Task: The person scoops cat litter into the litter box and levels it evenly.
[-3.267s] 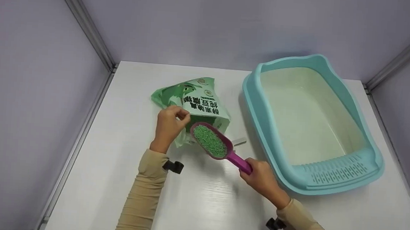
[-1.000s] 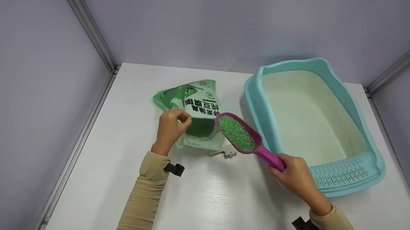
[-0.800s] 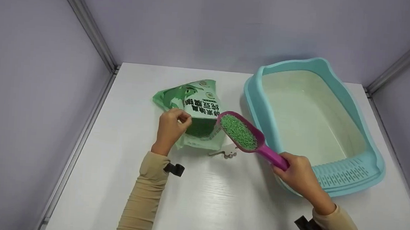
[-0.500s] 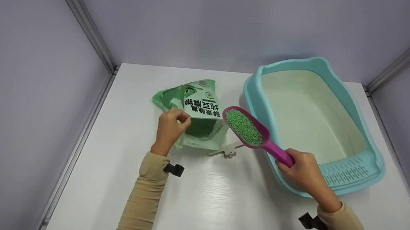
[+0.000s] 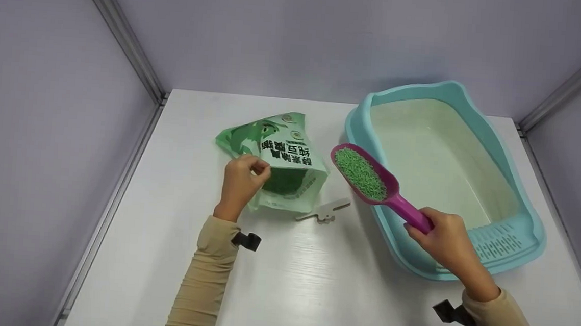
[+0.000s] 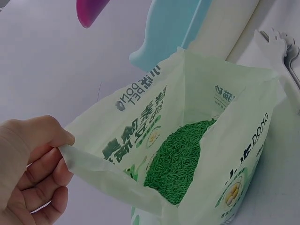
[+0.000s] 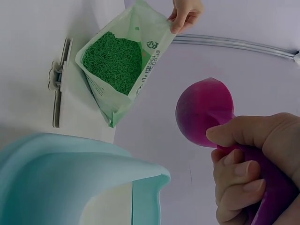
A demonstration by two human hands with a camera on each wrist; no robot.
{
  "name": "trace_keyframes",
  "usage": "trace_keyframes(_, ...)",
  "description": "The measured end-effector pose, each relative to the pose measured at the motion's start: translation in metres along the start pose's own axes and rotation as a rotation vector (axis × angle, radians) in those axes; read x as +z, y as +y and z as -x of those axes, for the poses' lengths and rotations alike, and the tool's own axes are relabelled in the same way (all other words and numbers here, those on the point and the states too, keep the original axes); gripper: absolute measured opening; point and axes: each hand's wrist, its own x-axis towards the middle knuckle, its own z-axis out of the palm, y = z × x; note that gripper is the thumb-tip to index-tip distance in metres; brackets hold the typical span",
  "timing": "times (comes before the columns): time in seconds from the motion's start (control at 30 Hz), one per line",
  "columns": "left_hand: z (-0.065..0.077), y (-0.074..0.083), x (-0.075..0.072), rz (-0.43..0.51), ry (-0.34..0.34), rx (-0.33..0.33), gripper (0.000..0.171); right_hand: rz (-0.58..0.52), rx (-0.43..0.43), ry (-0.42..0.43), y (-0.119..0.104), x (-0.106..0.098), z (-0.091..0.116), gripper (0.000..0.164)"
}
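My left hand (image 5: 242,182) pinches the upper edge of a green plastic bag of cat litter (image 5: 291,145), keeping its mouth agape. Green pellets (image 6: 176,161) lie inside the bag in the left wrist view. My right hand (image 5: 448,243) grips the handle of a magenta litter scoop (image 5: 393,185), heaped with green pellets (image 5: 360,174). In the head view the scoop overlaps the near left rim of a light-blue litter box (image 5: 398,227) with a pale interior. The right wrist view shows the scoop (image 7: 204,112) from behind, its pellets hidden.
A whitish bag clip (image 5: 325,211) lies on the white table (image 5: 282,280) between the bag and the litter box. Pale wall panels (image 5: 289,40) enclose the table at the back and both sides.
My right hand has carried the loaded scoop from in front of the bag rightward and away, to over the litter box's left rim, uncovering the clip. My left hand stays at the bag.
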Motion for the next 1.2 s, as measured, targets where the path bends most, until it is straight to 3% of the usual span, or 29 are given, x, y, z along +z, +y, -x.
trace_keyframes(0.37, 0.001, -0.001, -0.001, 0.008, -0.004, -0.007, 0.006, 0.001, 0.052, -0.03, 0.007, -0.014, -0.004, 0.021)
trace_keyframes(0.7, 0.002, 0.0, -0.001, -0.013, 0.002, 0.01, 0.007, 0.017, 0.021, 0.018, 0.016, -0.026, -0.007, 0.019)
trace_keyframes(1.2, 0.001, -0.001, 0.0, -0.002, 0.0, 0.013, 0.008, 0.042, 0.061, -0.006, 0.028, -0.047, -0.017, 0.027)
